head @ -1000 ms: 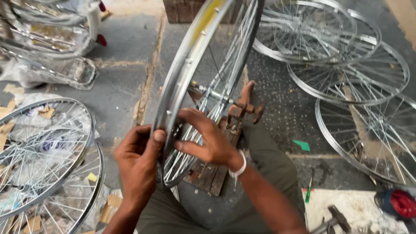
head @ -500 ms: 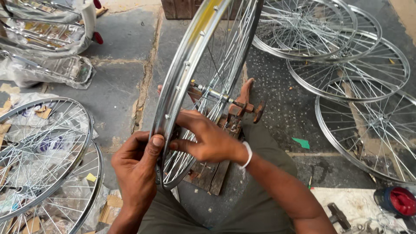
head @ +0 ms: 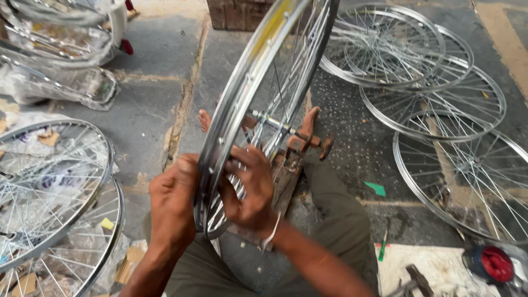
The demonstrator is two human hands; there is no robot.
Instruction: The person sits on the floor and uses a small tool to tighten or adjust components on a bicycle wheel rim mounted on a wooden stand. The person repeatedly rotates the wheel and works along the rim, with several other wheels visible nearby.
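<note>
Left hand [head: 175,203] clamps its fingers on the near edge of the upright wheel rim [head: 242,93]; just right of the rim, right hand [head: 250,190] pinches among the spokes [head: 286,82]; finished wheels [head: 434,93] lie well right.

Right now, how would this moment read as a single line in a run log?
left hand: grips wheel rim | right hand: fingers among the spokes | wheel: upright on stand | loose wheels: flat on floor

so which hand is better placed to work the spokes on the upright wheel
Probably the right hand: its fingers already reach between the spokes inside the rim. The left hand sits outside, gripping the rim's edge.
</note>
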